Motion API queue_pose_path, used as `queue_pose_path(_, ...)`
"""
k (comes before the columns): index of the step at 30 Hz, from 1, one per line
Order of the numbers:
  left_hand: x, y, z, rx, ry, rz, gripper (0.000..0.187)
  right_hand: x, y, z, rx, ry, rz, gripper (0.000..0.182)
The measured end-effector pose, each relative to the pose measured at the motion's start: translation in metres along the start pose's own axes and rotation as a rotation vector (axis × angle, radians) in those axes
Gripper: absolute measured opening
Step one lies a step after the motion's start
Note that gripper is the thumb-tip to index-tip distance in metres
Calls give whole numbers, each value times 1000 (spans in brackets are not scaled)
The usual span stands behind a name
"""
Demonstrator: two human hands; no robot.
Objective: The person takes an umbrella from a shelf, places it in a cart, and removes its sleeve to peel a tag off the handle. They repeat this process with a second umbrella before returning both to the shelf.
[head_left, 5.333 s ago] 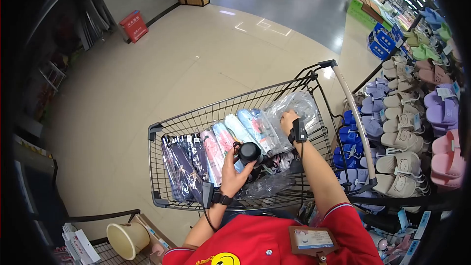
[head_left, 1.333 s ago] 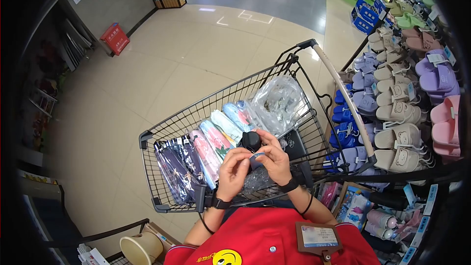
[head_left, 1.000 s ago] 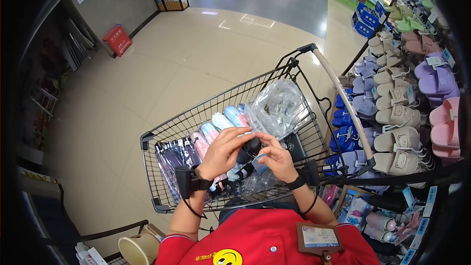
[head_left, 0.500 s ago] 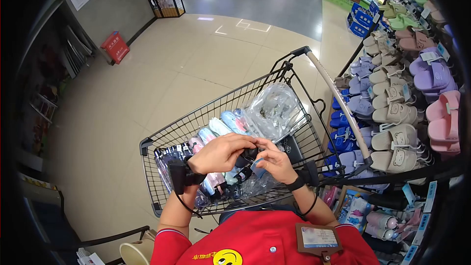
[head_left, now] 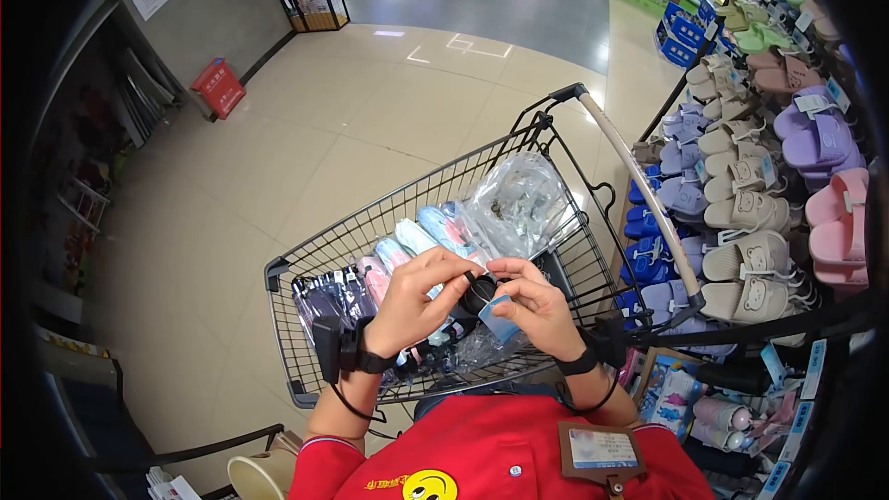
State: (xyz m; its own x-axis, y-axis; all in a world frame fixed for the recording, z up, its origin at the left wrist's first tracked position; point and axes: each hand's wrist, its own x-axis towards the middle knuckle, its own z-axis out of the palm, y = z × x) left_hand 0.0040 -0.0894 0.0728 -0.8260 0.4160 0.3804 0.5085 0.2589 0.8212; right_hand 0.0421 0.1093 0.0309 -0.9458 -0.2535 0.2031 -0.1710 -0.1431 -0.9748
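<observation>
Both hands raised over the near end of the wire shopping cart (head_left: 306,264), meeting at a small black folded umbrella (head_left: 479,293). Left hand (head_left: 417,301) at 9 o'clock of the umbrella, fingers (head_left: 443,267) curled and pressed close, thumb and forefinger pinching the top of the black end. Right hand (head_left: 535,307) at 3 o'clock of it, fingers bent inward, tips pinched near the same top edge; a light blue tag (head_left: 500,319) lying against the thumb side, just below the umbrella. Cannot tell whether the tag is gripped or merely hanging.

In the cart basket, at 10 o'clock of the hands, a row of wrapped folded umbrellas (head_left: 407,245), dark, pink and pale blue, lying side by side. At 1 o'clock, a crumpled clear plastic bag (head_left: 519,204). At 3 o'clock beyond the cart handle, racks of slippers (head_left: 750,213).
</observation>
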Motion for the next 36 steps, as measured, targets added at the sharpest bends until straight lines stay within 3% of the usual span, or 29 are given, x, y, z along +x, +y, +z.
queue_pose_path(5, 2, 26, -3, -4, 86, -14, 17, 4, -28, -1, -232, 9, -75, 12)
queue_pose_path(7, 4, 27, 0, 35, 179, 31, 16, 4, -39, -2, -208, 5, -24, 12)
queue_pose_path(15, 4, 18, 8, 99, 209, -3, 12, 4, -29, 4, -143, -1, 92, 14)
queue_pose_path(25, 5, 0, 12, 56, 208, -51, 10, 13, 13, 27, -129, 186, -34, 12)
queue_pose_path(27, 4, -1, 13, 43, 215, -64, 10, 14, 19, 30, -286, 253, -96, 13)
queue_pose_path(36, 0, -5, 15, -81, 233, -205, 7, 12, 27, 37, -398, 268, -173, 13)
